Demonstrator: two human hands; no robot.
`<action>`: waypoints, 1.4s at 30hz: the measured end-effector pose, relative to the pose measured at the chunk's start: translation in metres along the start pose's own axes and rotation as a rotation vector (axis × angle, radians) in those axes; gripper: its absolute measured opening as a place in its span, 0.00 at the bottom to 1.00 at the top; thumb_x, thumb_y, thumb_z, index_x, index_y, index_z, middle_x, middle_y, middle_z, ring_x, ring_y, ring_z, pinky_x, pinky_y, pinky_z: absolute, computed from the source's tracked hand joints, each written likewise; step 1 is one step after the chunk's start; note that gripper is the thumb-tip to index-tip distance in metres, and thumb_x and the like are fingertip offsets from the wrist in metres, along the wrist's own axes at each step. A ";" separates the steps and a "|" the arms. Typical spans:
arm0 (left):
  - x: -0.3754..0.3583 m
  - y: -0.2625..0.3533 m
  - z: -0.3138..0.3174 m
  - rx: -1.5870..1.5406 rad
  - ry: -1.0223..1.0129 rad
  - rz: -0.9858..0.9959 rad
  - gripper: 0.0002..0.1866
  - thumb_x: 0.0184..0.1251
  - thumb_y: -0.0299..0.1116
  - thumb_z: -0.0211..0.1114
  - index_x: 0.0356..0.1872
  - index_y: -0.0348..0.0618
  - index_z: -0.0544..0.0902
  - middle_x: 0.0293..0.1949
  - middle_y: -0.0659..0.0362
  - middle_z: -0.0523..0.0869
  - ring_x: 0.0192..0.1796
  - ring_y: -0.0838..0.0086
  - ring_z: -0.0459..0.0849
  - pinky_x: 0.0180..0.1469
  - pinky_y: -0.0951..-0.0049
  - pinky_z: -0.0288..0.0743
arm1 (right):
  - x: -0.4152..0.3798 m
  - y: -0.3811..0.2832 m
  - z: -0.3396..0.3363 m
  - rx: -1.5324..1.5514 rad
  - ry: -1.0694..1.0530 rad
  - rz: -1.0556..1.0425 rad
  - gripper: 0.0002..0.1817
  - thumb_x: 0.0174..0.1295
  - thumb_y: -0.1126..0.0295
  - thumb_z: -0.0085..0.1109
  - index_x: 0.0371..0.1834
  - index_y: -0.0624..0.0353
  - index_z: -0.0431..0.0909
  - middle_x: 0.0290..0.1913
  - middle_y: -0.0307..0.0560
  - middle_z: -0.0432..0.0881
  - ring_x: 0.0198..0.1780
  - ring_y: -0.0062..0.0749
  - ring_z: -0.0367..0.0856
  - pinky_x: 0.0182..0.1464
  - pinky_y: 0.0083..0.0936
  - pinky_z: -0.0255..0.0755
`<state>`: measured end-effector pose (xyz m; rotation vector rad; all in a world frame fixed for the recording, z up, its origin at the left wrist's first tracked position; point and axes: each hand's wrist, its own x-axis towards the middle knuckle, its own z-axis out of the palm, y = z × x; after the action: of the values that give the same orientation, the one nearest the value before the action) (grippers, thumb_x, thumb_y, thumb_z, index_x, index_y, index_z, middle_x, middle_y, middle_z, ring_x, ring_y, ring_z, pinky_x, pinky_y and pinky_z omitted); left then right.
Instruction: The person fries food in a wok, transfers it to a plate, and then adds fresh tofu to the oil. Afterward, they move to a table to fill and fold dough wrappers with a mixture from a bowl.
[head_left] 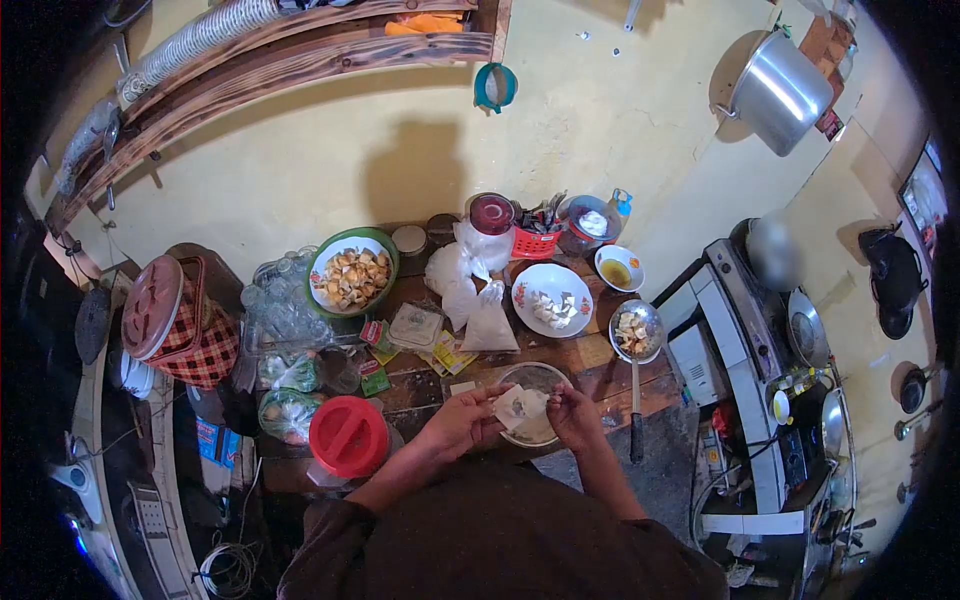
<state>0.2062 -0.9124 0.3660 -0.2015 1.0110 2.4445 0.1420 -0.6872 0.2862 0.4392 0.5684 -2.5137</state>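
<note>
My left hand pinches a thin, pale square wrapper by its left side. A small greyish patch lies on the middle of the wrapper. My right hand is closed at the right edge of the wrapper, with thumb and fingertips together; what is between them is too small to make out. Below both hands stands a round bowl with pale contents, partly covered by the wrapper. Beyond it, a white plate carries several small white folded pieces.
A strainer of browned pieces lies to the right, its handle toward me. At the left are a green basin with a bowl of browned pieces and a red-lidded container. Plastic bags and an oil bowl stand behind; a stove is right.
</note>
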 end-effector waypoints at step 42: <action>0.002 0.000 -0.016 0.179 0.284 0.301 0.19 0.64 0.21 0.51 0.55 0.43 0.63 0.43 0.53 0.79 0.45 0.71 0.79 0.46 0.69 0.76 | -0.035 0.031 0.034 -1.975 -0.286 -0.466 0.15 0.46 0.68 0.66 0.38 0.58 0.80 0.38 0.48 0.80 0.40 0.39 0.79 0.43 0.32 0.72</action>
<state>0.2036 -0.9226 0.3533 -0.3680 1.4704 2.6209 0.1812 -0.7125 0.3207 -0.8267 2.5631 -1.1125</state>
